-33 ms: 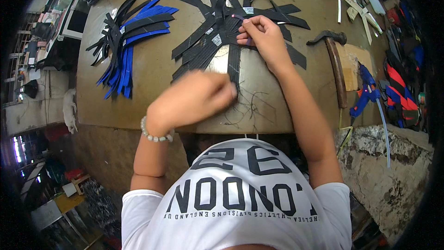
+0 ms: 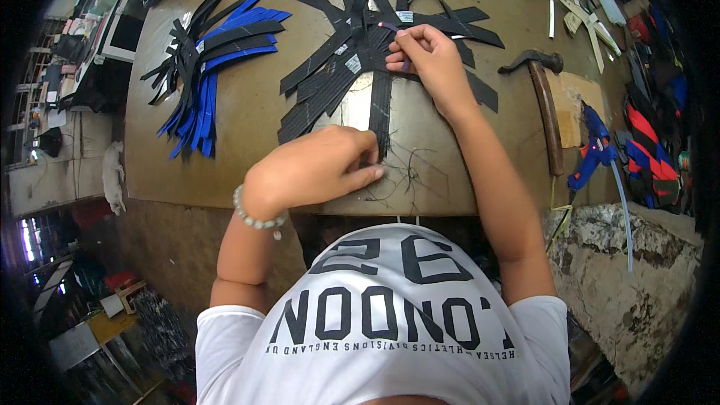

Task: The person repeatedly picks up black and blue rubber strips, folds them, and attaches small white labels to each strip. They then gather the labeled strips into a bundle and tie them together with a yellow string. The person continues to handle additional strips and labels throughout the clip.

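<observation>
Black webbing straps (image 2: pixel 330 101) lie fanned out in a star-shaped pile in the middle of the table, some with small white labels. My right hand (image 2: pixel 429 60) is closed over the right side of the pile, pinching a slim purple tool (image 2: pixel 388 27) with a pinkish tip; its exact kind does not show. My left hand (image 2: pixel 322 165) hovers low at the table's near side, fingers curled and thumb apart, beside the lower end of one strap (image 2: pixel 380 127). Nothing shows between its fingers. Loose black threads (image 2: pixel 409 172) are scattered to the right of that hand.
A bundle of blue and black straps (image 2: pixel 206 79) lies on the left. To the right are a hammer (image 2: pixel 546 105), a tan board (image 2: pixel 574 105) and a blue glue gun (image 2: pixel 596 146). Pale strips (image 2: pixel 589 26) rest at the far right, and the table edge (image 2: pixel 187 205) runs close to me.
My left hand, blurred before, is now sharp and slightly nearer to me, with its thumb apart from the fingers. The right hand has barely moved.
</observation>
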